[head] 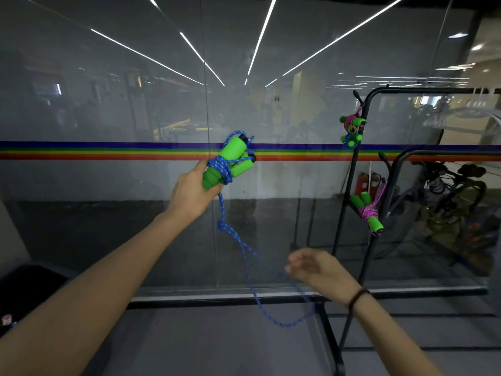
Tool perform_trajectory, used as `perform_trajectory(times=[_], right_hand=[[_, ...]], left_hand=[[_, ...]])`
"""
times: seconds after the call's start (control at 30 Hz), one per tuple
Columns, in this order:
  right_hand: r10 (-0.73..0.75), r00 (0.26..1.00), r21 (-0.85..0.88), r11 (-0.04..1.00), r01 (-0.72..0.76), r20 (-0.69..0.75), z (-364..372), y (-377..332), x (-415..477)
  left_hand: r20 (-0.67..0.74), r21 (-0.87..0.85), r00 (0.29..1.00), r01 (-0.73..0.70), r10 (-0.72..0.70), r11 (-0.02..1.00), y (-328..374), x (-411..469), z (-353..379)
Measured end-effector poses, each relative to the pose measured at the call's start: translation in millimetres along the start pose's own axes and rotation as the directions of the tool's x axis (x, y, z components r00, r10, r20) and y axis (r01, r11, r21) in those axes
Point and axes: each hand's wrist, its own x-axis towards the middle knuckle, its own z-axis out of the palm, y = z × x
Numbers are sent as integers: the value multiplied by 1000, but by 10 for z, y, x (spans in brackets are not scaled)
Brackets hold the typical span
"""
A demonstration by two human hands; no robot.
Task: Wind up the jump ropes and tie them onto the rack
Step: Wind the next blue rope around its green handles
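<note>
My left hand (193, 191) grips the lower ends of two green foam handles (229, 161), held up in front of the glass wall. Blue rope (223, 169) is wound several times around the handles. A long loose loop of that rope (250, 270) hangs down below them and swings toward my right hand (311, 267). The right hand is blurred, fingers curled, and appears to pinch the rope at its fingertips. To the right stands the black rack (364, 147), with wound ropes tied on its post: a pink one and a blue one (352, 128) high up, another pink one (367, 211) lower.
A glass wall with a rainbow stripe (108, 150) runs straight ahead. The rack's black base bar (329, 337) lies on the grey floor near my right arm. A red fire extinguisher (364, 183) and dark bags and gear (455, 202) sit behind the rack.
</note>
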Motion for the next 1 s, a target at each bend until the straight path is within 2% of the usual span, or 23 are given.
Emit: perform_trajectory(times=[0.17,0.27,0.4,0.53,0.6,0.7,0.73,0.83,0.87,0.93,1.0], right_hand=[[-74,993,108,991,84,-93,418,-495,494],[-107,989,181,976,124,-98,625,-677,811],[7,987,223,974,29,-158,770,-756,1048],[108,988,155,984,-90,-113,920,-733,1148],[105,990,175,981,-86,-99,1004,-750,1168],[52,992,341,940,-8,-119,1087,-819,1074],[21,989,346,938,31,-146,1105,-828,1027],[-157,959,99,978,185,-235,1138,-753,886],[-201,947,90,969,229,-251,1128,-724,826],[-218,943,242,929,279,-251,1096,-655,717],[-180,966,478,842,249,-185,1049,-578,631]], left_hand=[[39,-111,998,-46,51,993,247,38,105],[30,-144,997,-66,71,987,335,39,77],[27,-186,999,-35,41,982,348,68,-36],[52,-264,998,-5,19,964,301,76,-148],[66,-292,998,1,19,956,271,75,-186],[66,-278,998,3,16,961,222,89,-207],[63,-264,998,3,14,965,211,87,-220],[45,-251,999,25,-15,968,153,101,-250],[41,-242,999,36,-27,969,130,104,-261],[29,-248,997,77,-72,966,83,117,-285],[8,-276,993,115,-117,954,38,143,-309]])
